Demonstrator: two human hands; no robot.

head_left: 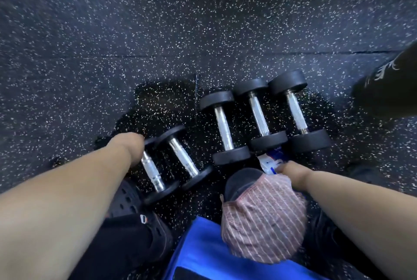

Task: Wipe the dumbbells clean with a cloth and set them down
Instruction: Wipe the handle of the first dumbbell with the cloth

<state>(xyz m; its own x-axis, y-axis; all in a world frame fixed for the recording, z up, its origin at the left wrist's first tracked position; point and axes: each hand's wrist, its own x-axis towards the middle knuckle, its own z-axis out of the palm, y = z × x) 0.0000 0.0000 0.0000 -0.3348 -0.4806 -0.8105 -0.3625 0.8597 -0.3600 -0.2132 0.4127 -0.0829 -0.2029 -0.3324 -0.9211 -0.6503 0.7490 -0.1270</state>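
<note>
Several black-ended dumbbells with chrome handles lie side by side on the speckled rubber floor (203,20). My left hand (129,150) grips the far end of the handle of the leftmost dumbbell (152,172), which lies on the floor; the fingers are hidden under the hand. Just right of it lies a second dumbbell (184,158), then three more (223,131) (259,116) (296,112). My right hand (290,172) pinches a white and blue cloth (270,161) against the near end of the fourth dumbbell.
A pink striped fabric (264,218) and a blue fabric (203,250) lie close below me. My black perforated shoe (133,200) is under the left arm. Another person's dark leg (388,85) stands at the right edge. The floor around the dumbbells looks darker.
</note>
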